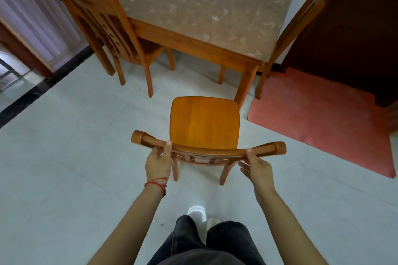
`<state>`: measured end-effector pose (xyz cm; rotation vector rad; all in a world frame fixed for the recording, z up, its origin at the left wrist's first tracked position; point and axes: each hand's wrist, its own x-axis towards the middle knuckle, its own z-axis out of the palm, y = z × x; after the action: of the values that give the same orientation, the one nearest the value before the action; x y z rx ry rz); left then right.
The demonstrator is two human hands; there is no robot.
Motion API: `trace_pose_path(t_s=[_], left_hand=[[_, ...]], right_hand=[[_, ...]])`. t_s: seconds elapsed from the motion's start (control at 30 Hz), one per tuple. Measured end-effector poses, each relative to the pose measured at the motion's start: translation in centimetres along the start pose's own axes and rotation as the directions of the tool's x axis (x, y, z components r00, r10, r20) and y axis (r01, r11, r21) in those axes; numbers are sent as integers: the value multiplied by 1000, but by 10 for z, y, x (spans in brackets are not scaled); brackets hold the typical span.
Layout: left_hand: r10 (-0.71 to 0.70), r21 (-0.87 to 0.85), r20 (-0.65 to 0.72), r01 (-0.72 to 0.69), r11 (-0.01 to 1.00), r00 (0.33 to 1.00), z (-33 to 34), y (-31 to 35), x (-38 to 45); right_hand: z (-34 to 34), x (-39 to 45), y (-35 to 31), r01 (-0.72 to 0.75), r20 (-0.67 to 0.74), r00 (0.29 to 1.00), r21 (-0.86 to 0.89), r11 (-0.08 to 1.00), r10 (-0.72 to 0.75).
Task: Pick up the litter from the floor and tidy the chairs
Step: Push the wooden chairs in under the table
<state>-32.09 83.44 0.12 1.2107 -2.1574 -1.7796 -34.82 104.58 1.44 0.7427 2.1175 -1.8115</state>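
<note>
Tidying chairs: both hands, left hand (159, 162) and right hand (256, 166), gripping chair (204, 122) top rail; next, push toward table (193, 11).

The chair (204, 122) is showing glossy varnished wood; the surface (193, 6) is wearing a mottled matt covering; pale floor (75, 168) tiles are gleaming smooth

Pale tiled floor (75, 157) with a dark border strip (43, 84) at the left – on it stand a wooden table (193, 17) with a mottled brown top, a chair (120, 34) tucked at its left side, another chair (299, 28) at its right, and a third chair (204, 122) standing apart before it – a red mat (323, 120) lies to the right
</note>
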Motion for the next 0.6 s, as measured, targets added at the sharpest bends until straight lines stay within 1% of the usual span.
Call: trace_pose_path(t_s=[0.13, 0.27, 0.47, 0.6], left_hand=[[-80, -61, -96, 74, 995, 992, 15, -1, 14], [-144, -142, -193, 118, 983, 971, 21, -2, 25], [-150, -244, -220, 94, 965, 964, 30, -4, 30], [-166, -283, -269, 87, 955, 949, 41, 9, 43]], right_hand=[[6, 20, -6, -81, -68, 994, 19, 997, 82], [8, 32, -6, -97, -114, 989, 9, 995, 97], [7, 52, -4, -28, -98, 995, -30, 999, 25], [12, 72, -15, 3, -51, 999, -49, 999, -6]])
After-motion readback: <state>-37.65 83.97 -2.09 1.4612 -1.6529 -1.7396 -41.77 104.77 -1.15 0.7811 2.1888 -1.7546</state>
